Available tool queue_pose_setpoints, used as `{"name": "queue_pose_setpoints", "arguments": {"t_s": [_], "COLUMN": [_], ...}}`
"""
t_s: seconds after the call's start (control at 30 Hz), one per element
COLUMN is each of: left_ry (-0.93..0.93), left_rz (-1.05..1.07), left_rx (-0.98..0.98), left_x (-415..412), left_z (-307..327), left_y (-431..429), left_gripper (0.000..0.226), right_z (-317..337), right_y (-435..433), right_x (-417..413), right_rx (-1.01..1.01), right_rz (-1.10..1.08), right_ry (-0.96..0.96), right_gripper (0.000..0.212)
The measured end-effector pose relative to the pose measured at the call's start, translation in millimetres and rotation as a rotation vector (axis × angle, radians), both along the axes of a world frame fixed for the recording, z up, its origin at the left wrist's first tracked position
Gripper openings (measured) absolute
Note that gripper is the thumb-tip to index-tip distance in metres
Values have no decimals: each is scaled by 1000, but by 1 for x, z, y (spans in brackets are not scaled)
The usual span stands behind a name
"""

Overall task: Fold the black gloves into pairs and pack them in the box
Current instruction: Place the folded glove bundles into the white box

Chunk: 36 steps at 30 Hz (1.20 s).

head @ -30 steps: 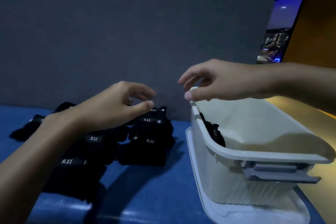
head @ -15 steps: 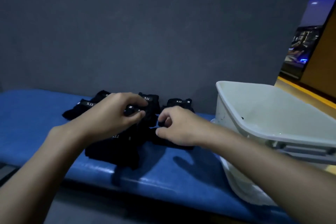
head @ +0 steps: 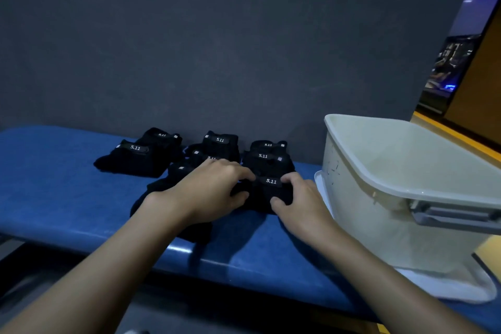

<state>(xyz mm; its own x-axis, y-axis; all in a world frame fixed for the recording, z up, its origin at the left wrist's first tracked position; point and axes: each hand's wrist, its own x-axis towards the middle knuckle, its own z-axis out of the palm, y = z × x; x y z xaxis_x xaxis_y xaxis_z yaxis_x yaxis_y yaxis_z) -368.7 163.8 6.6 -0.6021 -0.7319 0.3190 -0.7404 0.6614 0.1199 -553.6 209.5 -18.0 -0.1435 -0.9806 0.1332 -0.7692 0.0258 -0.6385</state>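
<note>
On the blue padded bench [head: 54,198], black fabric gloves [head: 135,160] lie at ten o'clock of the left hand [head: 214,192]. Its curled fingers [head: 238,171] grip one 5.11-tagged black glove [head: 271,190], which the right hand [head: 301,206] pinches from three o'clock. The white plastic box [head: 366,211] stands beyond, at three o'clock.

One wide view, from the person's head, looks forward and down, close over a blue bench [head: 67,198], facing a grey wall [head: 217,49]. The left hand [head: 211,190] and right hand [head: 301,198] reach in from the near edge to gloves [head: 264,192] mid-frame; a box [head: 366,211] stands right.
</note>
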Motion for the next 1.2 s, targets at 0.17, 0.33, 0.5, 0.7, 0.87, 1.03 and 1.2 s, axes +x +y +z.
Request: {"name": "queue_pose_setpoints", "arguments": {"t_s": [0.17, 0.33, 0.5, 0.7, 0.87, 1.03, 1.2], "left_ry": [-44, 40, 127, 170, 195, 156, -4], "left_rz": [41, 36, 26, 4, -30, -16, 59], "left_rx": [21, 124, 235, 284, 290, 179, 199], "left_x": [-7, -11, -11, -12, -15, -17, -17], "left_z": [-5, -5, -7, -11, -14, -15, -11], "left_y": [-3, -1, -1, -4, -4, -5, 0], "left_gripper": [43, 43, 43, 42, 40, 45, 60], "right_z": [-9, -9, -13, -15, -19, -27, -33], "right_y": [-2, 1, 2, -1, -3, -1, 9], "right_x": [-4, -4, -5, -5, -7, -6, -6], "right_rx": [-34, 13, 84, 131, 182, 198, 106], "right_rz": [-13, -65, -35, -29, -40, -26, 8], "right_ry": [-156, -280, -202, -216, -260, -331, -288], "right_gripper": [48, 54, 59, 52, 57, 82, 65]}}
